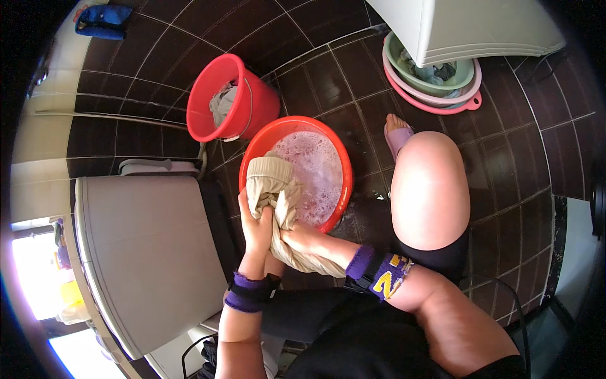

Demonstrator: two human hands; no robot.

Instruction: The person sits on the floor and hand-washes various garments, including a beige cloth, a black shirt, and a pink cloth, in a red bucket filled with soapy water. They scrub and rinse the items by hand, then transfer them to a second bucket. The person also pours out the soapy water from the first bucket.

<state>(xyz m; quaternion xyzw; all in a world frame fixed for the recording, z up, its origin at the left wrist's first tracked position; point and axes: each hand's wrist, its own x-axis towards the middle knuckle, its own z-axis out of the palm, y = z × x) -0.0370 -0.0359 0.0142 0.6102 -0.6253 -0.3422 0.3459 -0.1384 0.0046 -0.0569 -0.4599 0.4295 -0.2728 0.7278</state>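
A wet beige garment (271, 174) with a gathered, banded end is bunched over the near left rim of a round orange-red basin (346, 170). Pinkish, foamy water (312, 167) fills the basin. My left hand (256, 228) is closed around the garment on its left side, thumb pointing up. Close beside it, my right hand (300, 238) grips a twisted part of the same cloth, its fingers partly hidden in the folds. The garment's long tail hangs below my right wrist toward my lap.
A red bucket (265, 104) with cloth inside stands behind the basin. At the far right, a green basin (394, 54) with clothes sits in a pink one (476, 101), under a white appliance (486, 31). A grey-topped white machine (151, 252) is at left. Dark tiles look wet.
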